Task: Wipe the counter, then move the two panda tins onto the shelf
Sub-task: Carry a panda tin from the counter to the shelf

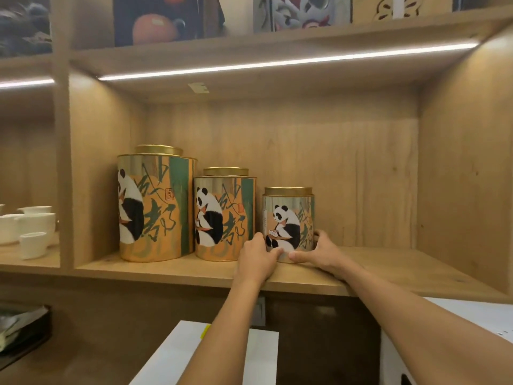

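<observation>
Small tin [288, 225] stands upright on the shelf [172, 269] — panda facing out, left hand [256, 258] and right hand [323, 250] clamped round its base.

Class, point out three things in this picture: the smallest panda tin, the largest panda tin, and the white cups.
Smallest tin [288, 218]: head view, on the panda picture on its front.
Largest tin [155, 207]: head view, on the middle of its painted side.
White cups [34, 223]: head view, on the side of a cup in the left compartment.
</observation>
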Demonstrator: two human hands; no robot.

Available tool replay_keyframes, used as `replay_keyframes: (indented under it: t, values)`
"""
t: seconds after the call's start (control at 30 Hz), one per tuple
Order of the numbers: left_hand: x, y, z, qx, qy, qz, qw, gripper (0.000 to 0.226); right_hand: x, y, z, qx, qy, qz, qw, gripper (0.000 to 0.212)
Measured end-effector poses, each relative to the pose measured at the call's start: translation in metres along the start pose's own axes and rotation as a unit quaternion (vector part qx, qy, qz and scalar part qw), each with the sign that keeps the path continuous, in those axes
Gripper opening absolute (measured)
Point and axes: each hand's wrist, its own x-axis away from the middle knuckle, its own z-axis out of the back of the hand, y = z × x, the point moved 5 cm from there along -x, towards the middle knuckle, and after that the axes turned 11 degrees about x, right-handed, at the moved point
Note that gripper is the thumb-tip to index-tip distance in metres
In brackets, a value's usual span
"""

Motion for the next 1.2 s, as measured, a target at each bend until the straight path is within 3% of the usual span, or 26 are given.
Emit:
replay_keyframes:
  t: [0.57, 0.97, 1.03, 1.13, 1.2]
  values:
    - [-0.008, -0.006, -0.003, -0.018, -0.005, 0.012, 1.000, 0.036, -0.001, 0.001, 0.000, 0.023, 0.010, -0.014, 1.000, 0.117]
    - [0.016, 0.005, 0.006, -0.042, -0.031, -0.010, 0.999, 0.023, 0.034, -0.015, 0.006, 0.089, 0.005, -0.062, 0.994, 0.120]
    - [0.031, 0.009, 0.018, -0.070, -0.082, -0.022, 0.994, 0.021, 0.057, -0.015, 0.013, 0.129, -0.015, -0.083, 0.988, 0.105]
    - [0.066, 0.026, 0.048, -0.134, -0.181, -0.048, 0.973, 0.024, 0.103, -0.023, 0.040, 0.244, -0.087, -0.086, 0.962, 0.053]
    - [0.090, 0.046, 0.079, -0.186, -0.235, -0.052, 0.953, 0.025, 0.134, -0.041, 0.063, 0.286, -0.117, -0.084, 0.947, 0.031]
